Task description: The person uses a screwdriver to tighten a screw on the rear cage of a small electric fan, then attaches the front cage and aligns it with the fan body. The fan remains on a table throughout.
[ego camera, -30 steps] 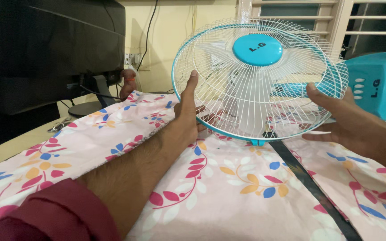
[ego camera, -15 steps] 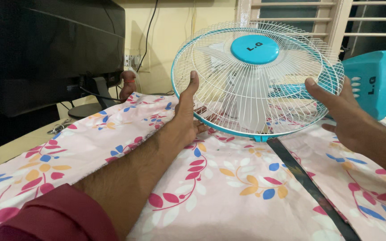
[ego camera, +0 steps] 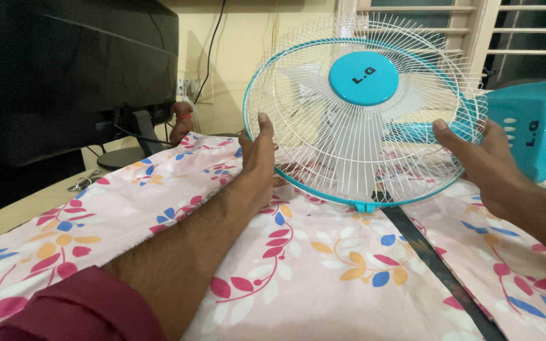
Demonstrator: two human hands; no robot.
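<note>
A table fan lies tilted on a floral cloth, its white wire guard (ego camera: 323,145) with a turquoise rim and a turquoise centre cap (ego camera: 363,77) facing me. White blades show behind the wires. My left hand (ego camera: 257,158) grips the guard's left rim, thumb up along the wires. My right hand (ego camera: 478,158) grips the right rim. The fan's turquoise base (ego camera: 532,129) with white buttons sticks out behind my right hand.
A pink cloth (ego camera: 298,265) with red, blue and yellow leaves covers the surface; a dark strip (ego camera: 431,259) runs across it. A black monitor (ego camera: 71,69) on a stand is at the left, with a wall socket (ego camera: 188,85) and cables behind. A barred window (ego camera: 475,31) is at the back right.
The fan head has tipped more upright and its front now faces me more squarely. Both hands stayed on the rim; the left thumb sits a little lower.
</note>
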